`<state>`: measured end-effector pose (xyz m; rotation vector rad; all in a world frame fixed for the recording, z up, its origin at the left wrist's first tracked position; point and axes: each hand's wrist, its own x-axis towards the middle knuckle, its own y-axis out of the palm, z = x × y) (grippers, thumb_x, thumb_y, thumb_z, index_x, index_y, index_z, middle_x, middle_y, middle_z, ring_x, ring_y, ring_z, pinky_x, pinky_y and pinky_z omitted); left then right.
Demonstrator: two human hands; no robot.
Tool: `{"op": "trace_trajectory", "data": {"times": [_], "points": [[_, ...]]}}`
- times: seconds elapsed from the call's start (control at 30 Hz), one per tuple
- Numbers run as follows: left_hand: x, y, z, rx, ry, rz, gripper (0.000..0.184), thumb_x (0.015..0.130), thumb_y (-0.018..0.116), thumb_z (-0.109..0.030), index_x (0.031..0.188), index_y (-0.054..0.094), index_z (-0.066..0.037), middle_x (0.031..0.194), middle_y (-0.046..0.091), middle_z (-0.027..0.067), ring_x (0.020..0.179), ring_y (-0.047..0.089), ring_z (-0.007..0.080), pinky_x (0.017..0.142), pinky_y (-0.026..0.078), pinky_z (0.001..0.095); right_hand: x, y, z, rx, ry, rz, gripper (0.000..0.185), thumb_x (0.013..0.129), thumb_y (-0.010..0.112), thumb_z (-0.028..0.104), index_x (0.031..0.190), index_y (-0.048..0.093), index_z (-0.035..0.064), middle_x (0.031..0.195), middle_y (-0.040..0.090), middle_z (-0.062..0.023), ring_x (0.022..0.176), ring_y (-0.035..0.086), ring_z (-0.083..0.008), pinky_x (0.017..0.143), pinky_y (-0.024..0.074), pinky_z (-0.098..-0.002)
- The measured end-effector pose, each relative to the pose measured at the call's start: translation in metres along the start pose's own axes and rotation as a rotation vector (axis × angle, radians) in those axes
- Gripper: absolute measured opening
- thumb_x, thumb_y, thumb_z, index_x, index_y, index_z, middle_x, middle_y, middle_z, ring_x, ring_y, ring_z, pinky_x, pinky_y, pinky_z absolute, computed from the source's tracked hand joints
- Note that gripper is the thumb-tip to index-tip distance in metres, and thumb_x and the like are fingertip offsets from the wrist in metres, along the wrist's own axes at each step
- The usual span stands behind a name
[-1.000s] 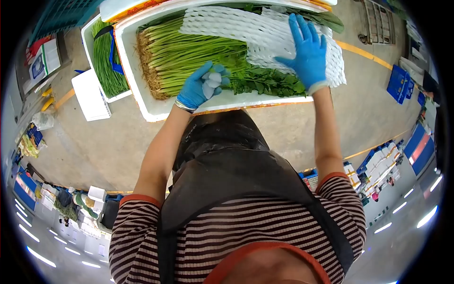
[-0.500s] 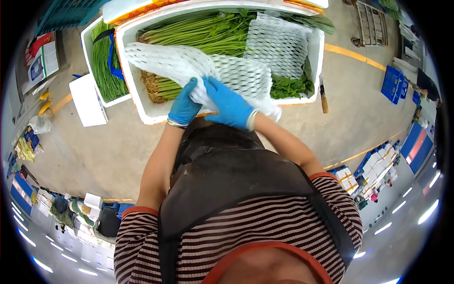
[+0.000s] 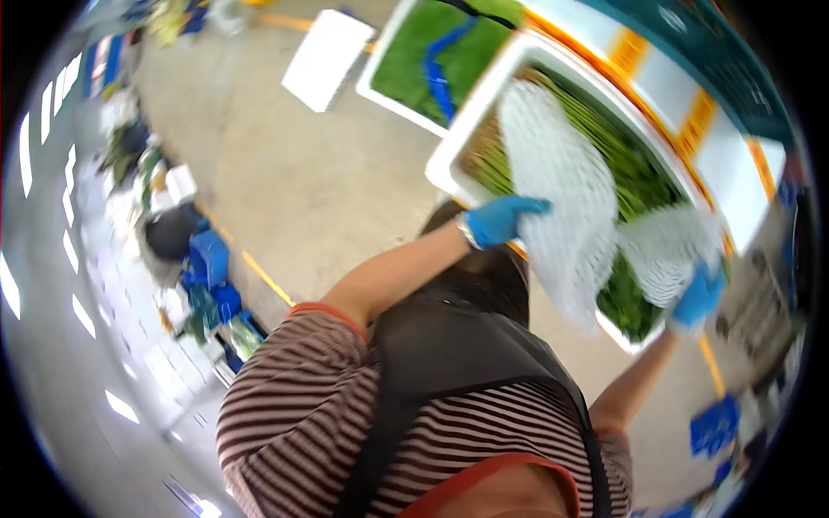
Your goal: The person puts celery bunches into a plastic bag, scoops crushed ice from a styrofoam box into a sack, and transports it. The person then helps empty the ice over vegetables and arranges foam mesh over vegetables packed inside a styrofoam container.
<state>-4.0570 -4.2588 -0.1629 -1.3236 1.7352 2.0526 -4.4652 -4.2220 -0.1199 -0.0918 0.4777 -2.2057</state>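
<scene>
A white foam box [image 3: 451,169] holds long green leafy stalks [image 3: 604,142], their root ends at its left. Across them lies a white foam net [image 3: 566,207], its lower end hanging over the box's near wall. My left hand [image 3: 503,221], in a blue glove, is closed on the left edge of this net. At the box's right end, a second piece of netting [image 3: 665,246] spreads over the leaves. My right hand [image 3: 699,296], also gloved in blue, is at that piece's lower right edge; its fingers are smeared by motion.
A smaller foam box [image 3: 406,108] of thin green stems with a blue strap stands left of the large one. A white lid [image 3: 326,60] lies on the floor beyond it. Closed foam boxes with orange tape [image 3: 629,52] stand behind. A blue crate [image 3: 714,426] is at lower right.
The view has turned, and the boxes now appear tilted at the upper right. My right hand has moved from beside my left hand to the netting at the box's right end.
</scene>
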Motion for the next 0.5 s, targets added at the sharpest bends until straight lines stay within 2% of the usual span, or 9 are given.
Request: {"op": "trace_trajectory", "data": {"times": [0.07, 0.13, 0.2, 0.27, 0.3, 0.4, 0.43, 0.47, 0.5], "points": [[-0.025, 0.026, -0.008, 0.082, -0.032, -0.014, 0.042, 0.084, 0.064, -0.014, 0.121, 0.052, 0.004, 0.118, 0.060, 0.0133, 0.105, 0.060, 0.0243, 0.094, 0.047, 0.0372, -0.064, 0.020, 0.103, -0.201, -0.008, -0.327, 0.028, 0.086, 0.060, 0.016, 0.103, 0.059, -0.0068, 0.102, 0.060, -0.0136, 0.091, 0.056, -0.0212, 0.079, 0.0479, -0.0340], [-0.047, 0.042, -0.010, 0.094, -0.017, 0.048, 0.046, 0.084, 0.065, -0.015, 0.123, 0.050, 0.003, 0.118, 0.060, 0.0137, 0.103, 0.061, 0.0239, 0.092, 0.049, 0.0386, -0.128, 0.064, 0.174, -0.158, -0.171, -0.315, 0.023, 0.084, 0.063, 0.011, 0.098, 0.058, -0.0066, 0.099, 0.062, -0.0112, 0.083, 0.056, -0.0207, 0.077, 0.0474, -0.0323], [-0.065, 0.039, -0.011, 0.122, 0.027, 0.143, 0.048, 0.083, 0.066, -0.018, 0.124, 0.050, 0.001, 0.118, 0.060, 0.0133, 0.103, 0.061, 0.0238, 0.091, 0.049, 0.0397, -0.180, 0.103, 0.188, -0.022, -0.207, 0.084, 0.023, 0.081, 0.066, 0.009, 0.095, 0.058, -0.0069, 0.102, 0.062, -0.0129, 0.087, 0.057, -0.0219, 0.080, 0.0467, -0.0346], [-0.088, 0.025, -0.015, 0.099, 0.105, 0.241, 0.049, 0.083, 0.067, -0.023, 0.124, 0.051, -0.002, 0.115, 0.061, 0.0127, 0.101, 0.062, 0.0237, 0.088, 0.049, 0.0393, -0.219, 0.139, 0.131, -0.244, -0.363, 0.495, 0.020, 0.079, 0.065, 0.006, 0.095, 0.059, -0.0041, 0.106, 0.061, -0.0168, 0.094, 0.057, -0.0259, 0.088, 0.0435, -0.0383], [-0.108, 0.007, -0.021, 0.540, 0.344, 0.193, 0.043, 0.081, 0.067, -0.025, 0.116, 0.054, -0.004, 0.110, 0.062, 0.0114, 0.098, 0.061, 0.0235, 0.086, 0.049, 0.0382, -0.240, 0.165, 0.134, -0.295, -0.448, 0.662, 0.018, 0.079, 0.064, 0.005, 0.095, 0.059, -0.0026, 0.110, 0.060, -0.0187, 0.099, 0.056, -0.0286, 0.091, 0.0416, -0.0403], [-0.175, -0.067, -0.039, 1.860, 1.001, -0.140, 0.029, 0.074, 0.069, -0.033, 0.093, 0.064, -0.011, 0.094, 0.062, 0.0076, 0.090, 0.058, 0.0232, 0.081, 0.046, 0.0349, -0.320, 0.256, 0.184, -0.194, -0.860, 0.742, 0.019, 0.077, 0.061, 0.003, 0.096, 0.059, 0.0012, 0.126, 0.051, -0.0208, 0.122, 0.043, -0.0409, 0.101, 0.0343, -0.0457], [-0.211, -0.087, -0.044, 1.657, 1.154, -0.149, 0.029, 0.075, 0.068, -0.032, 0.094, 0.063, -0.011, 0.096, 0.060, 0.0090, 0.092, 0.057, 0.0239, 0.081, 0.045, 0.0349, -0.347, 0.278, 0.185, -0.135, -0.786, 0.833, 0.019, 0.079, 0.060, 0.005, 0.098, 0.058, 0.0008, 0.136, 0.043, -0.0181, 0.132, 0.029, -0.0436, 0.105, 0.0306, -0.0473], [-0.261, -0.106, -0.051, 1.446, 1.296, -0.152, 0.030, 0.076, 0.067, -0.032, 0.095, 0.062, -0.010, 0.097, 0.059, 0.0103, 0.094, 0.056, 0.0245, 0.080, 0.045, 0.0349, -0.379, 0.302, 0.191, -0.098, -0.807, 0.873, 0.023, 0.080, 0.060, 0.006, 0.103, 0.058, 0.0036, 0.135, 0.045, -0.0182, 0.131, 0.031, -0.0439, 0.106, 0.0289, -0.0478], [-0.315, -0.125, -0.057, 1.500, 1.454, -0.151, 0.029, 0.074, 0.067, -0.028, 0.097, 0.062, -0.010, 0.098, 0.059, 0.0139, 0.095, 0.055, 0.0228, 0.084, 0.044, 0.0352, -0.412, 0.325, 0.202, -0.065, -0.831, 0.925, 0.028, 0.080, 0.060, 0.007, 0.108, 0.058, 0.0065, 0.134, 0.046, -0.0183, 0.129, 0.033, -0.0442, 0.107, 0.0272, -0.0482]]}}
